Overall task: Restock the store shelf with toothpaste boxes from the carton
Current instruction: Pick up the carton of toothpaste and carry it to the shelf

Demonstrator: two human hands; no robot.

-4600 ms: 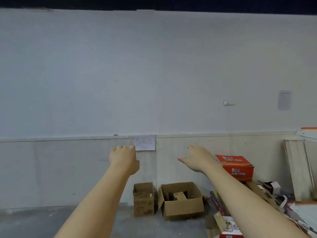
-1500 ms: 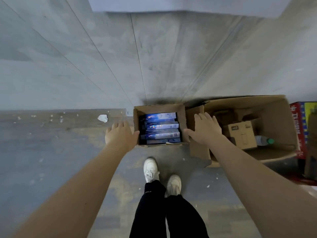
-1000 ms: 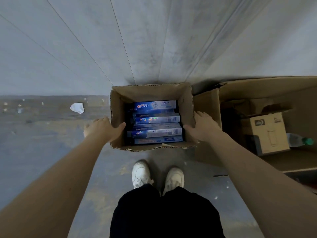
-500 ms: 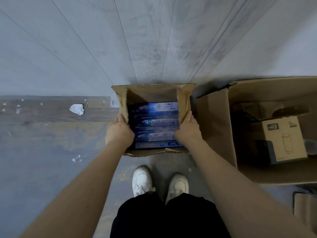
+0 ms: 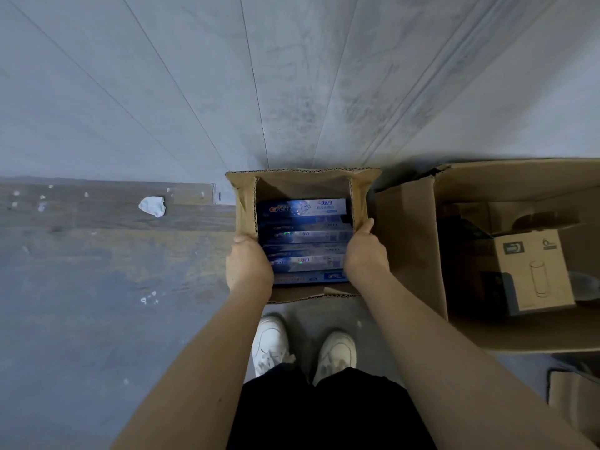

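Both hands' fingers clamp the carton [image 5: 302, 185] side walls, bare floor [image 5: 97, 303] leftward.

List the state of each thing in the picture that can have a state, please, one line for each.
small carton: open, flaps up, on the floor
toothpaste boxes: stacked flat inside the small carton
left hand: gripping the carton's left wall
right hand: gripping the carton's right wall
large carton: open, beside the small one
tan box: closed, inside the large carton
crumpled paper: lying on the floor

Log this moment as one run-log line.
phase: grasp carton | left hand: on carton left wall | right hand: on right wall | toothpaste boxes: inside
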